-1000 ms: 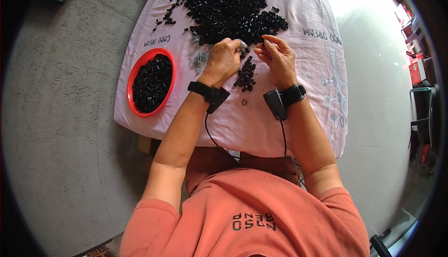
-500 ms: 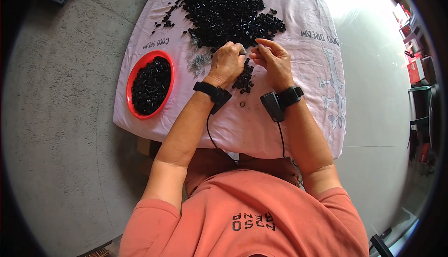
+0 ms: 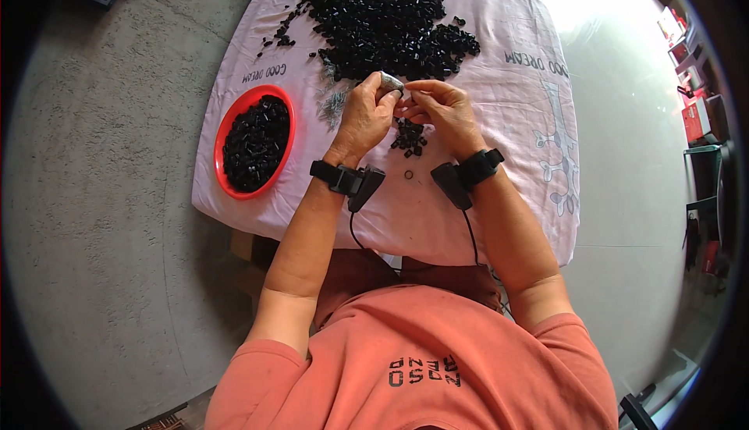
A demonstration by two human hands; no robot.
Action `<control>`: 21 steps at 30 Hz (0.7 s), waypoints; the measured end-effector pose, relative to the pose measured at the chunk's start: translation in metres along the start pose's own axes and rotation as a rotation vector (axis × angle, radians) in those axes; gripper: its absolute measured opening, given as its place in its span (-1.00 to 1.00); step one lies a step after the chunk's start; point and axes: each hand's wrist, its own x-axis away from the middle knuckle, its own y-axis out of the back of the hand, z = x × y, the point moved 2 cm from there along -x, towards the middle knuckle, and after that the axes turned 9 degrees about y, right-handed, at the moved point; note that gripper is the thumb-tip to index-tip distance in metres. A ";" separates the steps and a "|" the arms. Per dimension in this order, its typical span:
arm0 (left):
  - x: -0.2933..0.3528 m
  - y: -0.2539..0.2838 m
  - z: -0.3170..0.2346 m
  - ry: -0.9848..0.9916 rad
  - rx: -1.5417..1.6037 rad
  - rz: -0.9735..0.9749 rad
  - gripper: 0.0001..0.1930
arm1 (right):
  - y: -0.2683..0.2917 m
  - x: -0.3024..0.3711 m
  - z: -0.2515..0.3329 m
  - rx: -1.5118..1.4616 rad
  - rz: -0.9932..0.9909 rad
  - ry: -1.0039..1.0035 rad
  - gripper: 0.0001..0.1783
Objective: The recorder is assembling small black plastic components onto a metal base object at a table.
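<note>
Both my hands meet over the table, just below a large pile of small black pieces [image 3: 382, 20]. My left hand [image 3: 365, 114] is closed, its fingers pinched together. A greyish wrap or cover [image 3: 392, 81] shows at its index fingertip, with something small and dark beside it. My right hand [image 3: 449, 114] is closed too, thumb and fingertips pressed together against the left fingertips. Whatever lies in the right pinch is too small to make out. Right under the hands sits a smaller group of black pieces [image 3: 409, 140].
A red oval basin [image 3: 292, 133] full of black pieces stands at the table's left edge. A pale pink printed cloth [image 3: 515, 172] covers the table. One small dark ring [image 3: 409, 175] lies near me. Black wrist devices [image 3: 365, 188] trail cables toward my lap. Grey floor [image 3: 109, 196] surrounds the table.
My hands have come together from slightly apart. The left hand has turned, bringing the grey-wrapped fingertip into view, and the right hand has shifted a little left and down.
</note>
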 end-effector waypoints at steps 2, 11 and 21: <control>0.003 0.001 -0.003 0.011 0.031 0.004 -0.89 | 0.000 0.000 -0.001 0.001 -0.012 0.000 -0.78; 0.007 0.006 -0.011 -0.024 0.035 -0.076 -0.90 | -0.004 0.002 -0.002 0.040 0.032 -0.038 -0.79; 0.008 0.007 -0.009 -0.057 -0.033 -0.069 -0.93 | -0.008 0.004 -0.001 0.021 0.058 -0.064 -0.79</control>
